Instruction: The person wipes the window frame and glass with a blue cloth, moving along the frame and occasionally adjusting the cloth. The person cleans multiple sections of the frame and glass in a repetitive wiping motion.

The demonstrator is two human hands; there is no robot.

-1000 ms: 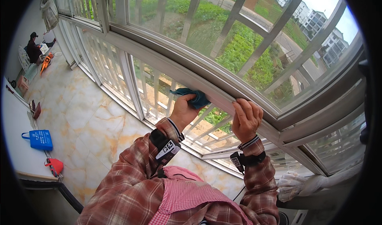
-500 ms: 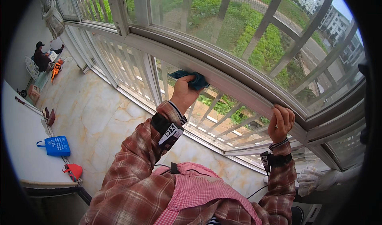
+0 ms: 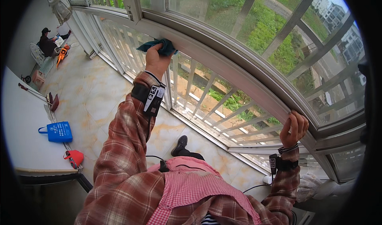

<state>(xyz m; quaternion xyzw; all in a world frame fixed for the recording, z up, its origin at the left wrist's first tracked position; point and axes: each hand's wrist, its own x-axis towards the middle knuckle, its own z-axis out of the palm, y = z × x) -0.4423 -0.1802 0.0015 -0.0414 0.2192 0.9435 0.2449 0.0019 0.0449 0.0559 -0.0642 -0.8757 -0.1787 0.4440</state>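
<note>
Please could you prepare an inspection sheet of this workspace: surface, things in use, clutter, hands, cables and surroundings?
Surface: long pale-grey window rail, slanting across the view; cleanliness cannot be judged.
Things in use: crumpled dark teal cloth, at the rail.
Clutter: blue rectangular handled bag and small red item, both at left, away from the hands.
Hands: left hand holds the cloth; right hand has curled fingers on the rail.
Cables: thin black cable near the right forearm.
Surroundings: marble-patterned glossy floor; seated person at far left; green plants outside.
</note>
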